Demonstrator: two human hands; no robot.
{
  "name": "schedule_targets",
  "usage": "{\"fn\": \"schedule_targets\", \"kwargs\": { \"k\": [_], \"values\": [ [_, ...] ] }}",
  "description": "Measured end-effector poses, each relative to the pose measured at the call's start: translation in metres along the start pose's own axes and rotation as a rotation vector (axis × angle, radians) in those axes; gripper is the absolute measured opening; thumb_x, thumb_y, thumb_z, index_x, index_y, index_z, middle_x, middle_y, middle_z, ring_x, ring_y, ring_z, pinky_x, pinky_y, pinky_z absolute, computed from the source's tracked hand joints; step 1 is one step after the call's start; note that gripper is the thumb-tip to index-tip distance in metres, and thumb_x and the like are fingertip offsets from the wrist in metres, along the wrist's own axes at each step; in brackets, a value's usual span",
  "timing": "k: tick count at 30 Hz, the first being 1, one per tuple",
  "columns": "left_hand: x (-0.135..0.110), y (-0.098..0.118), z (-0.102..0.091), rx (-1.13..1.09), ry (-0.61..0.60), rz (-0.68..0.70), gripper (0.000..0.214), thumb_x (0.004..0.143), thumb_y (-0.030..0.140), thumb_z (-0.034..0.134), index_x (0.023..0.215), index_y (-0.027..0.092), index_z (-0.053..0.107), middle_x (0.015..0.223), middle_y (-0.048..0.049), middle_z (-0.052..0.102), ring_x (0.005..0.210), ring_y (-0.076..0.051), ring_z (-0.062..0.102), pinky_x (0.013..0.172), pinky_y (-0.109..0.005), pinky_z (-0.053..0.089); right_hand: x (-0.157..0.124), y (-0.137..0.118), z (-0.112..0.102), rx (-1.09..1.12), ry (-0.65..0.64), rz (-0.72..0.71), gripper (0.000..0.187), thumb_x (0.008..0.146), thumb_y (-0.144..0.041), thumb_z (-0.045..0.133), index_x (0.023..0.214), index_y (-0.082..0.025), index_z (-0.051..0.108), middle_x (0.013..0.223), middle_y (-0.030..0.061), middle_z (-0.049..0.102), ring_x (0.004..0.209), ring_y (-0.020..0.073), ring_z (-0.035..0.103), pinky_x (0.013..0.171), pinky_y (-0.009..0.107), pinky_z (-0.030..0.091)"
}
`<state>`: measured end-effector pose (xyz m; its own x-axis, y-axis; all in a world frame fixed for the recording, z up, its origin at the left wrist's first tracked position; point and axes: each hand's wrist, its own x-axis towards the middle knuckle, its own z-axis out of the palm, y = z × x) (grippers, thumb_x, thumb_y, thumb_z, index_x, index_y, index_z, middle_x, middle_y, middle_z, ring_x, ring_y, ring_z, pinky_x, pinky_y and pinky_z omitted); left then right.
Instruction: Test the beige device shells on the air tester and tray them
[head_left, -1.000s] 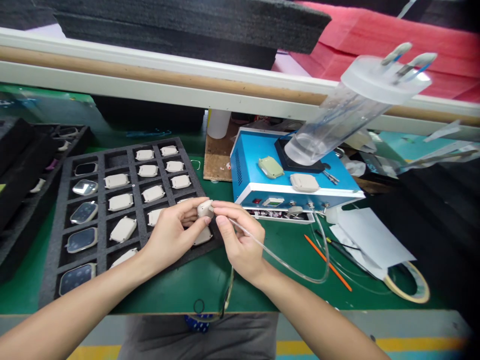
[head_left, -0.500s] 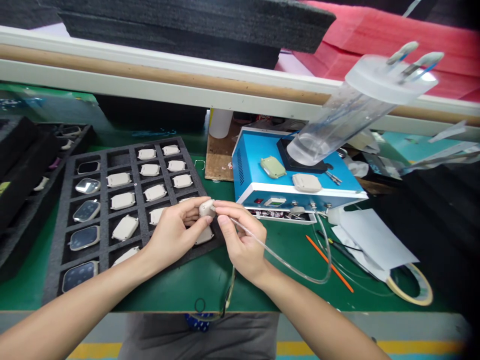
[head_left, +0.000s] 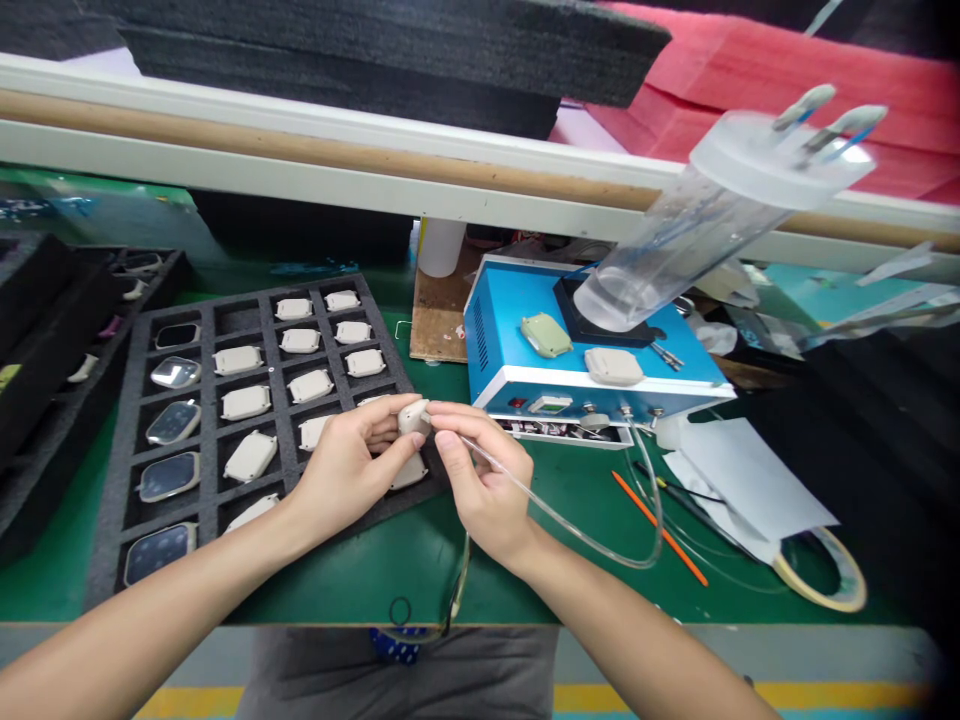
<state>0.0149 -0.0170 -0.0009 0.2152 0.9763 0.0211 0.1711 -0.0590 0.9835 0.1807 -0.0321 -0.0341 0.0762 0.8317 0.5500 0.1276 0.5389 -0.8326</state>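
Between the fingers of my left hand (head_left: pixel 352 455) is a beige watch case (head_left: pixel 413 416), tilted on edge above the near right corner of the foam tray. My right hand (head_left: pixel 487 475) is closed on the end of a clear tube (head_left: pixel 559 515), pressing it against the side of the case. Fingers hide the tube's tip. The tube loops back to the front of a blue box machine (head_left: pixel 510 375). The black foam tray (head_left: pixel 270 290) holds beige watch cases (head_left: pixel 246 402) and, in its left column, watches with dark screens (head_left: pixel 169 475).
On the machine lie a green watch case (head_left: pixel 546 335), a beige case (head_left: pixel 615 366) and a slanting clear cylinder (head_left: pixel 667 240). To the right are an orange stick (head_left: pixel 660 528), white paper (head_left: pixel 750 480) and a tape roll (head_left: pixel 847 575). More foam trays (head_left: pixel 45 400) stand at left.
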Motion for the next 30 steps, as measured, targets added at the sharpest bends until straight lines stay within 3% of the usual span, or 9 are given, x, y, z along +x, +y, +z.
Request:
{"fn": "schedule_targets", "kwargs": {
  "k": [30],
  "values": [
    [0.0004, -0.0013, 0.0, 0.006, 0.004, 0.007, 0.047, 0.088, 0.04, 0.078, 0.127, 0.013, 0.072, 0.117, -0.013, 0.082, 0.105, -0.029, 0.081, 0.094, -0.041, 0.066, 0.0006, -0.0007, 0.0003, -0.001, 0.003, 0.009, 0.015, 0.101, -0.024, 0.063, 0.102, -0.025, 0.077, 0.11, 0.0083, 0.082, 0.104, 0.0226, 0.078, 0.092, 0.041, 0.066]
  ]
}}
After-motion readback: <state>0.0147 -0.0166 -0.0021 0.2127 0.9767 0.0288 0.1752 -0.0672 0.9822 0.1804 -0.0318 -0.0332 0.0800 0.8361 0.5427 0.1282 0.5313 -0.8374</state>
